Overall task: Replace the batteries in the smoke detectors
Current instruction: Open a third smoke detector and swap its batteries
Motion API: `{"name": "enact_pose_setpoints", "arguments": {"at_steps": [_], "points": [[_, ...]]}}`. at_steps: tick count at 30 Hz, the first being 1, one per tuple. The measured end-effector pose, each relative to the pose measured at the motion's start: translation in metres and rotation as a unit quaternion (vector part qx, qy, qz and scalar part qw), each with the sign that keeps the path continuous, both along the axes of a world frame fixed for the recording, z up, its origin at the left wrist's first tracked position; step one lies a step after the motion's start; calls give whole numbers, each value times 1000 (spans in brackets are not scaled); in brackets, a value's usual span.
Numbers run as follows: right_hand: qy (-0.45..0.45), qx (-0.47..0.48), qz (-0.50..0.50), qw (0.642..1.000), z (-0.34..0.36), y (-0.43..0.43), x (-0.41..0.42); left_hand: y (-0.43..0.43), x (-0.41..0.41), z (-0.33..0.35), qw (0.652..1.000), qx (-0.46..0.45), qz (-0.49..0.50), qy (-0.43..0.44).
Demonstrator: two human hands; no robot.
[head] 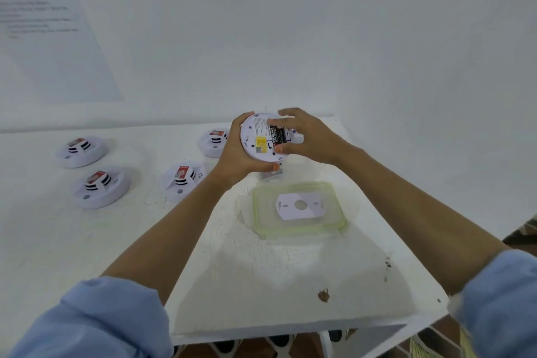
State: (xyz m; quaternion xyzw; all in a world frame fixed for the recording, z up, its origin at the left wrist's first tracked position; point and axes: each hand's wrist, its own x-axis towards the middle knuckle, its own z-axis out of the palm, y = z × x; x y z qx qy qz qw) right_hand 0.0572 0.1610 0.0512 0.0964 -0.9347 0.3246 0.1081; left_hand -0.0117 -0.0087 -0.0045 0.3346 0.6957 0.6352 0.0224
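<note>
A person stands at a white counter, both forearms reaching toward the middle of the frame. The left hand grips a round white smoke detector by its rim, with the fingers curled round the left edge and the thumb under the lower edge. The detector's back is tilted up toward the camera.

A black and red battery sits in the open slot on the right half of that back. It lies directly under the right hand, which is the nearer hand. The battery's long axis seems to run up and down the frame, leaning slightly. The right hand's fingers arch over the top of the battery and its thumb meets the lower end, so it appears to pinch the battery. The next move, seating it or lifting it out, depends on that end-to-end hold.

The battery's white lettering is too blurred to read. Left of it is a yellow sticker above a small square code, both illegible.

Four more detectors sit face up at middle left, each with a red label. Below the hands, a green-rimmed lid holds a white plate. A sheet of paper at upper left has unreadable print.
</note>
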Motion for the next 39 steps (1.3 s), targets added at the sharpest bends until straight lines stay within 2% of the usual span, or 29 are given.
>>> {"name": "enact_pose_setpoints", "arguments": {"at_steps": [4,11,17,22,30,34,39], "points": [[10,3,10,1000,5,4,-20,-1,-14,6,1000,-13,-11,15],[13,172,4,985,3,11,-49,-1,-42,7,999,-22,-39,-5],[62,243,10,968,-2,16,-61,4,-57,7,997,-34,-63,-24],[100,326,48,939,-8,23,-67,12,-63,7,997,-31,-67,-30],[193,346,96,913,-13,35,-79,24,-67,7,996,-21,-60,-55],[192,323,108,920,-18,41,-79,28,-69,3,997,-25,-59,-48],[126,302,104,939,-20,42,-83,30,-71,-2,998,-24,-48,-44]]}}
